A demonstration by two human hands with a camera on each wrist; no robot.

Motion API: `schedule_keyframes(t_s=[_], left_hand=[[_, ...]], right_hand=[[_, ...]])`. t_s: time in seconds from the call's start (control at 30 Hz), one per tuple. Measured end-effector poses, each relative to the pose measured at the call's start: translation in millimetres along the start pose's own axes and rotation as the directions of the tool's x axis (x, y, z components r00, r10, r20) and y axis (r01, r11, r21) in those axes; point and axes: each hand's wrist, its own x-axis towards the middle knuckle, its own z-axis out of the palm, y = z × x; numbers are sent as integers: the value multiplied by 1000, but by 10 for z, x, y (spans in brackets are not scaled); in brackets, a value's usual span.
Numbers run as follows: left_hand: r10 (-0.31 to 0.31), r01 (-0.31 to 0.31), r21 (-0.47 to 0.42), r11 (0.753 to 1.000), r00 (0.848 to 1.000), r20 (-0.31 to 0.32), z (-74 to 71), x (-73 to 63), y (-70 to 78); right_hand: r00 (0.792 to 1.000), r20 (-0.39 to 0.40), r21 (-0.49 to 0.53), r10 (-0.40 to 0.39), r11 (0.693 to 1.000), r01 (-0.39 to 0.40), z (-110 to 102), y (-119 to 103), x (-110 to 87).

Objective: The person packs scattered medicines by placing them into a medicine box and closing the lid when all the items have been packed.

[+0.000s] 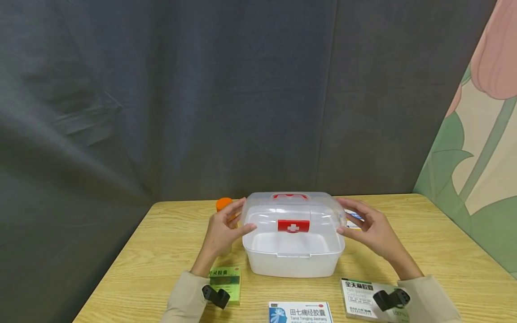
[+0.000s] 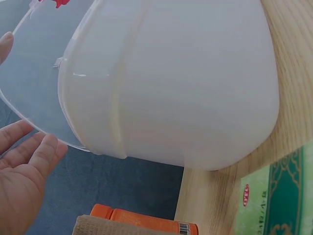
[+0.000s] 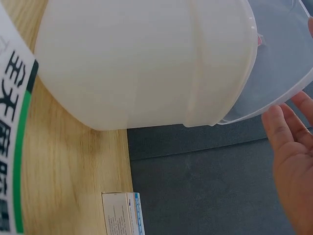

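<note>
A clear plastic first-aid box (image 1: 292, 265) with a whitish base stands on the table, its transparent lid (image 1: 260, 211) raised and tilted back. The lid has a red handle and a red latch (image 1: 293, 225) with a white cross. My left hand (image 1: 222, 231) holds the lid's left side, thumb at the front and fingers behind. On the opposite side my right hand (image 1: 373, 229) holds it the same way. In the left wrist view, fingertips (image 2: 48, 144) meet the lid's rim; in the right wrist view, the other fingertips (image 3: 274, 115) do too.
An orange-capped bottle (image 1: 224, 204) stands behind my left hand. Medicine boxes lie around: a green one (image 1: 226, 282) under my left forearm, a blue-and-white one (image 1: 300, 312) in front, a green-and-white one (image 1: 359, 298) by my right forearm, and a small one (image 1: 354, 220) behind my right hand.
</note>
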Motion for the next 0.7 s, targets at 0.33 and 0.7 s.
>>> schedule_keyframes(t_s=[0.33, 0.7], left_hand=[[-51, 51, -7, 999, 998, -48, 4, 57, 63], [-110, 110, -7, 994, 992, -61, 4, 119, 103]], right_hand=[[997, -20, -45, 68, 997, -69, -7, -31, 77], [995, 3, -36, 98, 995, -98, -42, -75, 148]])
